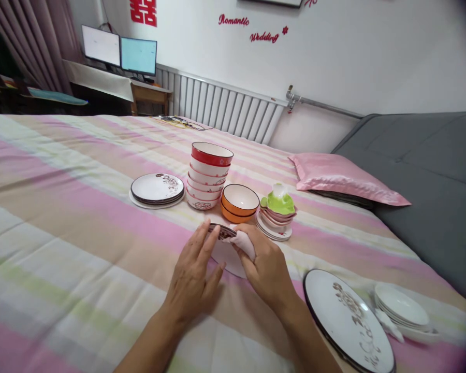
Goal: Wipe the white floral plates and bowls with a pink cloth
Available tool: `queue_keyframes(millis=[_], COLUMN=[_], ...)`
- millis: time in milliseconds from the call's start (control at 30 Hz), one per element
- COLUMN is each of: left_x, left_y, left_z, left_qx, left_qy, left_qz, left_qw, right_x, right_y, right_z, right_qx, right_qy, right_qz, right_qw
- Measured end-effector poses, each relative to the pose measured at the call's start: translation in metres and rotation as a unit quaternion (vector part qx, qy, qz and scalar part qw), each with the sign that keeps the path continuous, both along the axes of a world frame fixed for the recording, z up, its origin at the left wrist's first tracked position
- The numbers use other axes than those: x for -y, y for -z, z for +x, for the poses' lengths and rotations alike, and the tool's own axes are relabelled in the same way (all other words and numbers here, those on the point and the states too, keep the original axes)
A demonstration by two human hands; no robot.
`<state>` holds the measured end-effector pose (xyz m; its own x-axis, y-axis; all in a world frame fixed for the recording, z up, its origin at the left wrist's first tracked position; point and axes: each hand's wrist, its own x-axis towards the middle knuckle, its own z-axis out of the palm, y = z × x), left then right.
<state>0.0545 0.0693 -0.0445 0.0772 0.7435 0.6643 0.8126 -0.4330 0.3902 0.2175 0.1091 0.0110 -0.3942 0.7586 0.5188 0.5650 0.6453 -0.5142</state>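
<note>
My left hand (pixel 194 274) grips the near rim of a small white plate (pixel 226 255) with a dark patterned edge, held tilted up over the striped bedsheet (pixel 62 228). Its fingers lie along the plate's back. My right hand (pixel 267 269) is closed on a white cloth (pixel 244 242) pressed against the plate's upper edge. Just beyond stand a stack of red-and-white bowls (pixel 208 176), two orange bowls (pixel 238 203) and a pile of small pink dishes (pixel 277 217) topped by a green one.
A stack of dark-rimmed plates (pixel 157 189) lies at the left of the bowls. At lower right are a large flowered plate (pixel 347 321) and stacked white dishes (pixel 402 308). A pink pillow (pixel 341 178), grey mattress (pixel 431 176), radiator and desk with monitors lie beyond.
</note>
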Motion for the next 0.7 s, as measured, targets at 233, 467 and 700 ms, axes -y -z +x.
queue_keyframes(millis=[233,467,700], left_x=[0.000,0.002,0.003], left_y=[0.001,0.001,0.001], left_z=[0.000,0.001,0.001], left_qx=[-0.001,-0.003,0.003], left_qy=[-0.019,-0.019,-0.016], left_qz=[0.022,0.002,0.000], left_qw=[1.000,1.000,1.000], right_x=[0.008,0.012,0.011], right_y=[-0.001,0.003,0.005], right_z=[-0.008,-0.013,-0.014], right_qx=[-0.025,-0.058,-0.049], right_qy=[-0.006,0.005,0.002], right_qz=[0.029,0.099,0.122], right_qw=[0.999,0.993,0.991])
